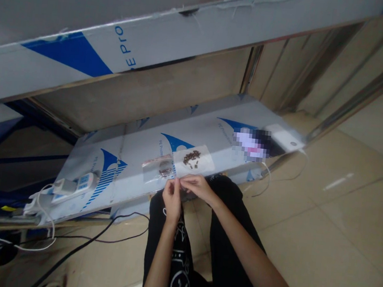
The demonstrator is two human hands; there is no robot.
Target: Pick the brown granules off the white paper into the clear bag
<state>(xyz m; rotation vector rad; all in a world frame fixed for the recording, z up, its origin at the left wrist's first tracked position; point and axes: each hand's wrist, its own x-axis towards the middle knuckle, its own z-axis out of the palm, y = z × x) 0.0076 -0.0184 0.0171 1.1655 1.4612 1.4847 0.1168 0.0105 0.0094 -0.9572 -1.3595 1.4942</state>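
My left hand (172,200) and my right hand (199,187) meet at their fingertips over the front edge of the low shelf. Both are closed in a pinch, and whatever sits between the fingers is too small to make out. Just beyond them lies a white sheet (206,161) with a pile of small brown pieces (192,157) on it. To its left, close to my left hand, is a clear plastic bag (150,169) with small shiny pieces (165,170) in or on it.
The shelf (133,174) wears printed protective film. A power strip (84,185) with a plugged-in adapter (64,187) lies at its left end. A lit phone (251,143) rests by a white box (286,137) at the right. Above runs a film-covered beam (161,40); a black cable (100,232) crosses the floor.
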